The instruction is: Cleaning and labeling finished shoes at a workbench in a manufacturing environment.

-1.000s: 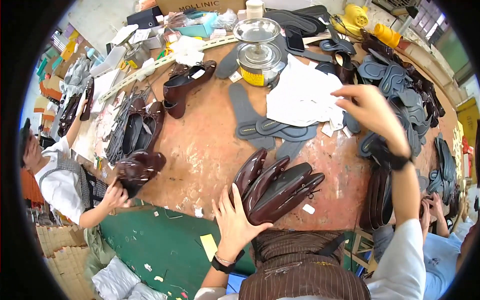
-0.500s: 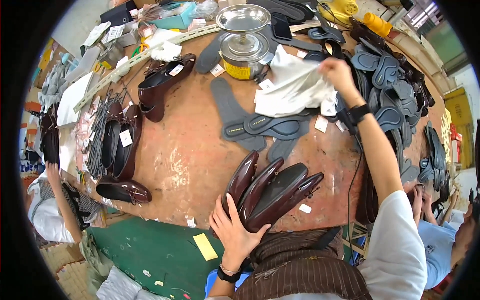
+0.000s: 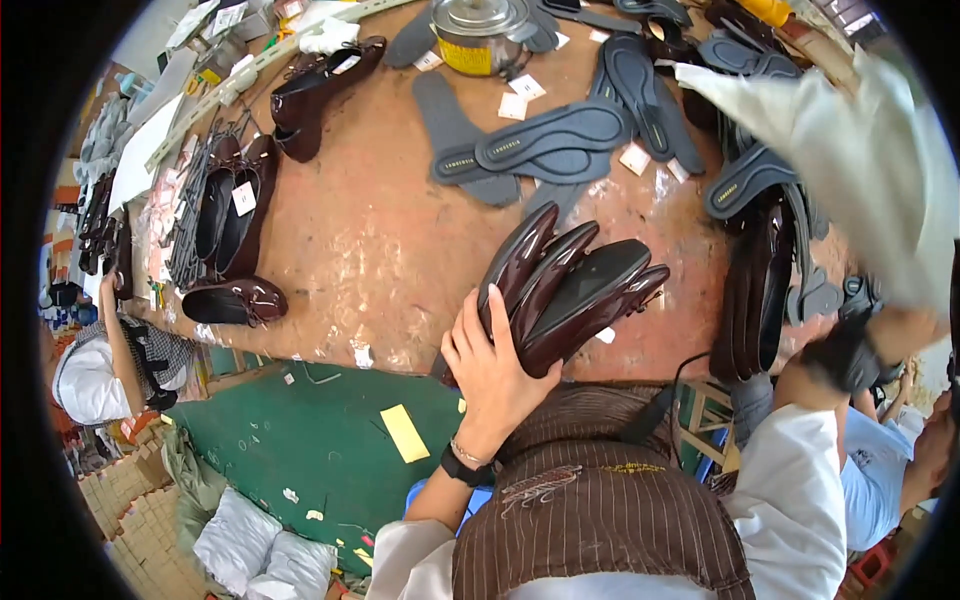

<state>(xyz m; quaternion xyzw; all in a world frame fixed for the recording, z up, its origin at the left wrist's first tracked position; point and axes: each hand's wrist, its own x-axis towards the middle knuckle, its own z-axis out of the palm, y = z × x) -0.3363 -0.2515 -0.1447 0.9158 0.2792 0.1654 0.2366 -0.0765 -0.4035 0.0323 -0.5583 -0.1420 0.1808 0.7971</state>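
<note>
Several glossy dark red shoes (image 3: 575, 335) lie bunched side by side at the table's near edge, toes pointing away from me. My left hand (image 3: 495, 372) is closed around their near end, fingers on the left side and thumb on the right. Far out at the right, my right hand (image 3: 905, 333), smeared by motion, grips a white cloth (image 3: 865, 160). The cloth streams up and to the left, blurred, over the right part of the table. Past the shoes, grey insoles (image 3: 550, 145) overlap on the tabletop, with small white tags (image 3: 634, 158) beside them.
More dark red shoes (image 3: 238, 210) and a bundle of thin grey strips stand on the table's left (image 3: 350, 290). A metal can (image 3: 480, 40) is at the back. Piled insoles and shoes (image 3: 755, 290) line the right. People work at both sides (image 3: 95, 385).
My right hand has swept the white cloth off the insoles, out to the right and toward me, uncovering more insoles. The view has tilted down. My left hand still grips the shoes.
</note>
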